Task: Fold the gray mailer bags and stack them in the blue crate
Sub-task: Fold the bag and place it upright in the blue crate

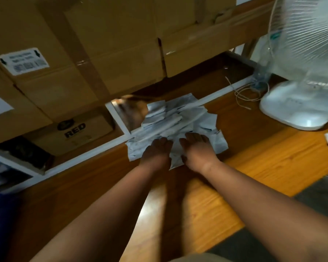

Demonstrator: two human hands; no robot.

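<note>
I see brown cardboard boxes (74, 53) left of the crinkly gray mailer bags (170, 121) on the smooth wooden table (263, 167). My left hand (155, 154) and right hand (197, 152) press flat on the pile's near edge, fingers straight. A white plastic fan (301, 72) stands to its right.

We can read only one word for certain — "RED", in bold dark capitals on the front of a small cardboard box (78, 133) that sits low on the shelf at the left. Just above that word we see a dark oval logo (65, 125), but its lettering is too blurred for us to make out. Higher up, on the large cardboard box (51, 59), we find a white sticker (23, 61) with two dark arrows pointing down and several lines of print — all of it too smeared to read. We can read no other text anywhere.
</note>
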